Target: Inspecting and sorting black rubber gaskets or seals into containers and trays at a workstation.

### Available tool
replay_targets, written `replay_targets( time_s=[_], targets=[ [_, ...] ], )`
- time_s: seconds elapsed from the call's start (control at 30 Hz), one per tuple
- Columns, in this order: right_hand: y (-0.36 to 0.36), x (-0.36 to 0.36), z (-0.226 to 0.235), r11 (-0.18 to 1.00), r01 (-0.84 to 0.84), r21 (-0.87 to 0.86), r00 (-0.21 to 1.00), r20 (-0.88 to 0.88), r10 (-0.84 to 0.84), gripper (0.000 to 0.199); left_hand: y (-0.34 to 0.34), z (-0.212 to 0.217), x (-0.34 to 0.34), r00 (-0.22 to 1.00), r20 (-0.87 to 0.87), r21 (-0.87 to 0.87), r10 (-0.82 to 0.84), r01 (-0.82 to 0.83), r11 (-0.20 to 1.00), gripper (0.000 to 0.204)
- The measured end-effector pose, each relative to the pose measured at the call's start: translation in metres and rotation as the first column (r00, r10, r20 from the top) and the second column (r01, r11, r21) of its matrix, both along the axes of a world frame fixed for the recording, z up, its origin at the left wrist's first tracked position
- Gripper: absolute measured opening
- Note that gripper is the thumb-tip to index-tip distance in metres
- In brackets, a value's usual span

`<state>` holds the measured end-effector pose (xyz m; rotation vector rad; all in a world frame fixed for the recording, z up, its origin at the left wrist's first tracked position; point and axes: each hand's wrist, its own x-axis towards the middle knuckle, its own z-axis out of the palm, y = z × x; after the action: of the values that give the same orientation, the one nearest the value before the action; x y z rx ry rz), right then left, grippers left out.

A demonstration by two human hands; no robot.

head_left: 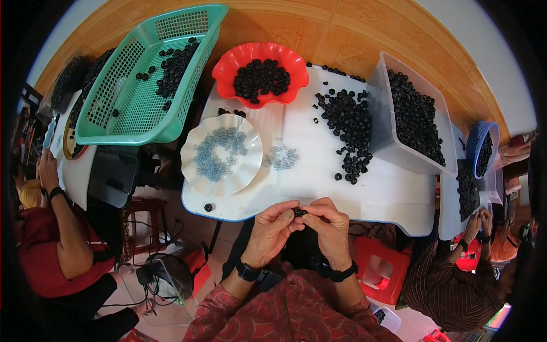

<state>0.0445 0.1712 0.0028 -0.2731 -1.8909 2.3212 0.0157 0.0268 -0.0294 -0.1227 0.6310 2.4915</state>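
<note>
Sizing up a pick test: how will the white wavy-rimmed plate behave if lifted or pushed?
White plate: probably stiff, since its fluted rim keeps an even shape. If tilted, its small bluish pieces may slide off, as they lie loose. Pushed left, it could tip over the edge, since it sits right by the left edge of the white table.

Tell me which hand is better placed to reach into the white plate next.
Probably the left hand: the white plate lies ahead and leftward, closer to it than to the right hand. Both hold the small black part.
</note>
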Motion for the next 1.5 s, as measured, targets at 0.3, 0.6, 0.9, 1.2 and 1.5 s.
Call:
replay_targets(
  time_s=[0.3,0.6,0.9,1.2,1.5],
  targets=[
    [0.003,0.001,-0.005,1.0,-0.004,0.013,1.0,0.031,0.004,0.02,-0.001,0.001,0.001,0.998,-0.057,-0.079,0.021,-0.026,0.997,0.023],
    [0.006,0.0,-0.002,0.995,-0.011,0.097,1.0,0.005,0.01,0.02,-0.001,0.003,0.0,0.993,-0.116,-0.139,0.012,-0.028,0.99,0.024],
    [0.008,0.0,0.0,0.981,0.004,0.192,1.0,0.026,-0.009,0.017,0.002,0.0,0.003,0.994,-0.106,-0.201,0.003,-0.025,0.979,0.022],
    [0.008,-0.001,0.006,0.924,0.02,0.383,0.998,-0.062,0.004,0.014,0.0,0.007,0.004,0.99,-0.137,-0.39,-0.034,-0.023,0.92,0.022],
    [0.01,-0.001,0.007,0.861,0.024,0.508,0.994,-0.105,0.034,0.015,0.002,0.013,0.008,0.975,-0.221,-0.494,-0.01,-0.104,0.863,0.022]
  ],
)
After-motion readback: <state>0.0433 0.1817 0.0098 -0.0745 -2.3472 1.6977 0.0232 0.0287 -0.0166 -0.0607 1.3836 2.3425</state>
